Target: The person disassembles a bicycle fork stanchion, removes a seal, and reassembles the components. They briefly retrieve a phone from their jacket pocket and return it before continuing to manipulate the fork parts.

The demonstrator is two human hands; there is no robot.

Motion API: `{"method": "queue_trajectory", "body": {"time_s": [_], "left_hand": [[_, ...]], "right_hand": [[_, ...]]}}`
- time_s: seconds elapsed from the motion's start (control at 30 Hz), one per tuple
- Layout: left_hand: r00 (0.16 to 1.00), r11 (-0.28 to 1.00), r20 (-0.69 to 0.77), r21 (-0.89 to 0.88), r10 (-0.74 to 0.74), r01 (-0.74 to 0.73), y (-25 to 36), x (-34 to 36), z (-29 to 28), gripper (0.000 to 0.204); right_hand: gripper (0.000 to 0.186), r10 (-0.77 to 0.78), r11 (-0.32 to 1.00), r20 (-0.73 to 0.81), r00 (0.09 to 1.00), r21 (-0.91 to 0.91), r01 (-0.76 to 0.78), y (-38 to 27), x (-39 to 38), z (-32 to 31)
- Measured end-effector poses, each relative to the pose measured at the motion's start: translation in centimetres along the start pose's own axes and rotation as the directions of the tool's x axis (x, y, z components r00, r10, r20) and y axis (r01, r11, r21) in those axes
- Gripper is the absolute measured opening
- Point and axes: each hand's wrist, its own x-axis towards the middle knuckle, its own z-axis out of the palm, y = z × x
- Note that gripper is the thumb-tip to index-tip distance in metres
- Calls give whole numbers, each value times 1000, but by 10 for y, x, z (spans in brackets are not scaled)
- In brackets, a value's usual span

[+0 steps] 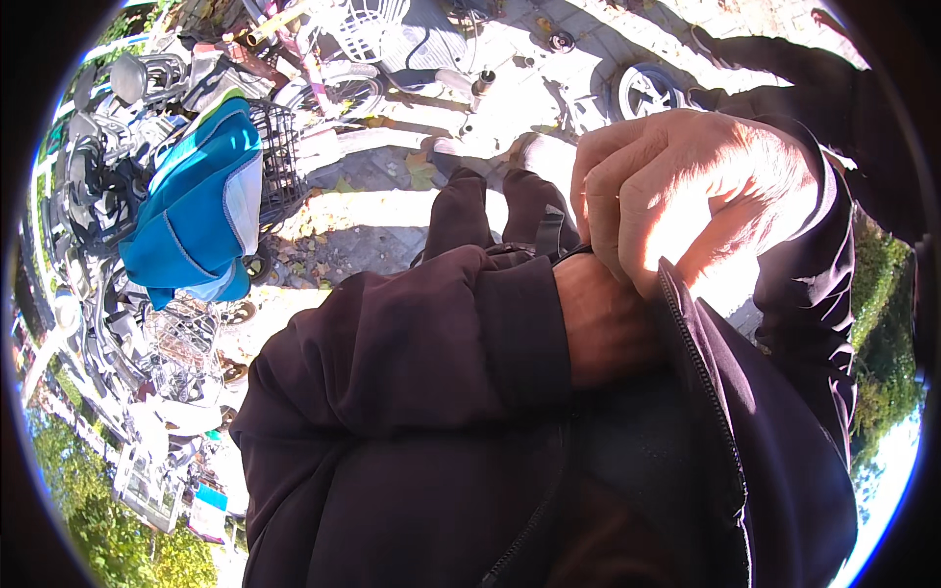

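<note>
Right hand point(686, 196), upper right of frame: fingers curled shut, pinching the zipper edge of a dark, soft fabric jacket point(725, 421) that fills centre and lower frame. Left hand point(603, 323), centre: tucked inside the jacket opening, fingers hidden, grip undeterminable. Jacket likely light, limp, non-fragile; best held at the stiffer black toothed zipper strip point(698, 358).

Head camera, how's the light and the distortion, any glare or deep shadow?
Head view: hard sunlight blows out the right hand and the pavement; the dark jacket sits in deep shadow with little detail, as does the left hand going into it; the fisheye bends the parked bikes toward the black rim; nothing looks blurred.
</note>
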Motion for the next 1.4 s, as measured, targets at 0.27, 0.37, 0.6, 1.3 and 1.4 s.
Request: {"method": "queue_trajectory", "body": {"time_s": [0.27, 0.37, 0.6, 1.3, 1.4], "left_hand": [[992, 996, -87, 24, 91, -89, -3, -1, 14, 15], [998, 998, -34, -3, 55, -55, 1, -12, 3, 14], [998, 998, -11, -2, 65, -65, -1, -18, -9, 13], [988, 987, -3, 22, 157, -157, -27, -46, -77, 10], [970, 937, -169, -331, -176, 112, -68, -82, -97, 8]], "right_hand": [[33, 97, 995, 140, 985, -42, -92, -10, 18, -19], [33, 128, 991, 179, 976, -57, -119, -14, 26, -23], [33, 151, 987, 158, 976, -86, -139, -15, 33, -19], [38, 433, 660, -702, 566, -180, -729, 91, -3, -27], [31, 336, 498, -772, 539, -340, -797, 157, -15, -47]]}}
